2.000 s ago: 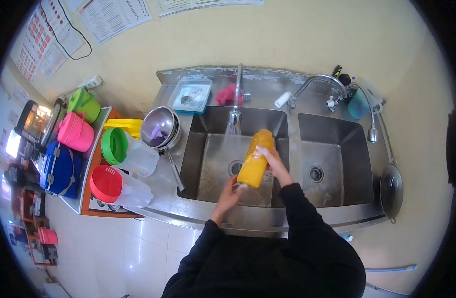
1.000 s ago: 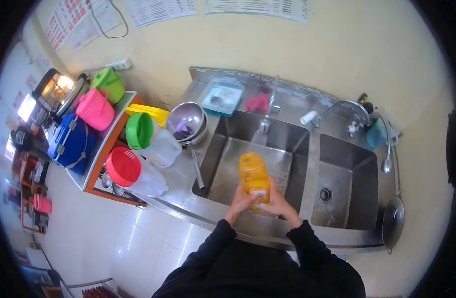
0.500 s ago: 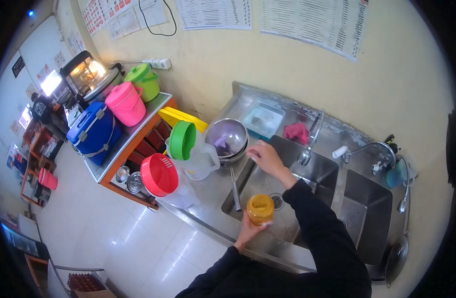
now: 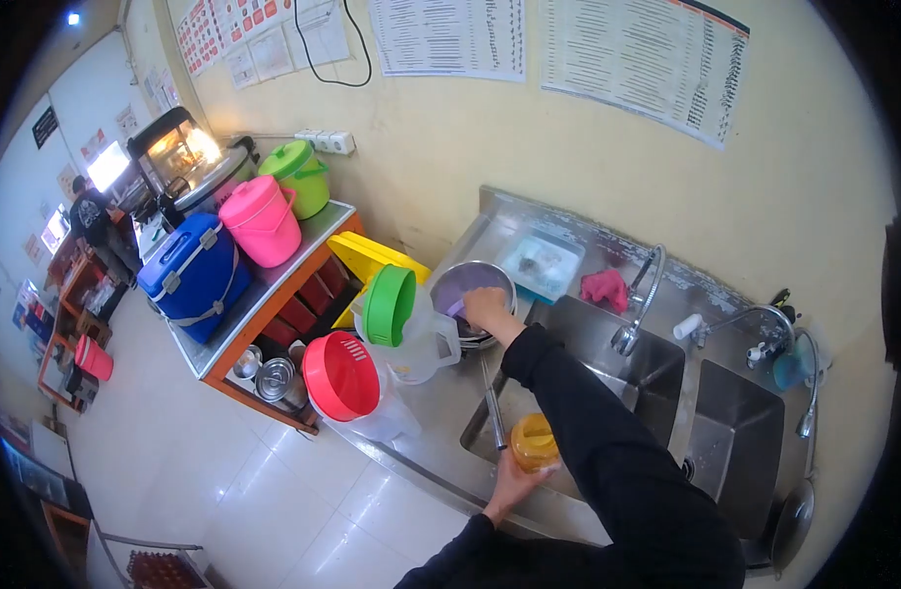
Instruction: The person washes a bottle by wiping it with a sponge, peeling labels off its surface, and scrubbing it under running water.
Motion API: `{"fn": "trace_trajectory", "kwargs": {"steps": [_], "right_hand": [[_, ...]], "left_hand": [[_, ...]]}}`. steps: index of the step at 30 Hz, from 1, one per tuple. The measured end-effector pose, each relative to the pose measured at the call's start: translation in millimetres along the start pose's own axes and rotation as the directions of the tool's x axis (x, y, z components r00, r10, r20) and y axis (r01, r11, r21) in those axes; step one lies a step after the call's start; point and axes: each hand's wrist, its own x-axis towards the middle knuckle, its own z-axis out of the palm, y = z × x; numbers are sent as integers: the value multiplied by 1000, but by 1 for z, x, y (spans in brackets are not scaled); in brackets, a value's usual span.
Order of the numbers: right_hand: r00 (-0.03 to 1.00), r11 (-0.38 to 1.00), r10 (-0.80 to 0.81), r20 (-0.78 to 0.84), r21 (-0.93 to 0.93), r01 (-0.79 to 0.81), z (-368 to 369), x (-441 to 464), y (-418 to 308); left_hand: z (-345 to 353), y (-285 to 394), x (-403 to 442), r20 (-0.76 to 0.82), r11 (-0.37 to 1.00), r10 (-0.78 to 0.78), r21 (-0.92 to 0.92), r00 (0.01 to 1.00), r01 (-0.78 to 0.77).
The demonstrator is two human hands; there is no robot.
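My left hand (image 4: 517, 481) is wrapped round a yellow-orange jar (image 4: 536, 439), held over the near side of the sink (image 4: 607, 378). Reaching across to the metal bowl (image 4: 509, 285), my right hand (image 4: 488, 309) has its fingers closed at a purple utensil (image 4: 454, 308) inside. The ends of those fingers are partly hidden, and the utensil's exact kind does not show. Between the bowl and the jar, a long metal utensil (image 4: 494, 417) lies across the sink's left edge.
A green-rimmed clear jug (image 4: 436, 348) and a red strainer (image 4: 342, 378) stand left of the sink. Behind it are a blue tray (image 4: 541, 263), a pink cloth (image 4: 604, 289) and a tap (image 4: 647, 285). Buckets and a blue cooler (image 4: 195, 275) occupy the side table. A person (image 4: 97, 226) stands far left.
My right hand has moved from beside the bowl's rim down into it, onto the purple utensil. My left hand still holds the jar. The whole view has shifted slightly.
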Motion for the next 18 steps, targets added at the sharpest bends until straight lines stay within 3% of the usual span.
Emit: {"fn": "trace_trajectory", "kwargs": {"steps": [4, 6, 8, 10, 12, 14, 16, 18], "right_hand": [[996, 994, 42, -74, 108, -34, -19, 8, 9], [998, 1000, 22, -62, 20, -21, -49, 6, 19], [988, 999, 43, -148, 5, -43, -72, 0, 33], [995, 997, -20, -102, -81, 12, -127, -46, 48], [980, 991, -33, -196, -135, 6, -158, -94, 73], [984, 992, -24, -178, -123, 2, -183, -153, 102], [934, 984, -167, -316, 1, 177, -188, -215, 138], [940, 988, -122, -319, 52, 146, -186, -271, 160]], "left_hand": [[-6, -7, 5, 113, 999, -40, 8, 993, 39], [-1, -8, 6, 1, 995, 53, 87, 999, -53], [7, -9, 9, -54, 983, 124, 142, 991, -116], [16, -16, 16, -58, 974, 164, 166, 985, -153], [26, -7, 20, -58, 991, 127, 53, 990, -124], [34, -6, 23, -63, 996, 79, 47, 995, -76], [40, -14, 30, -75, 986, 135, 108, 988, -126], [48, -14, 36, -79, 979, 173, 124, 982, -163]]}}
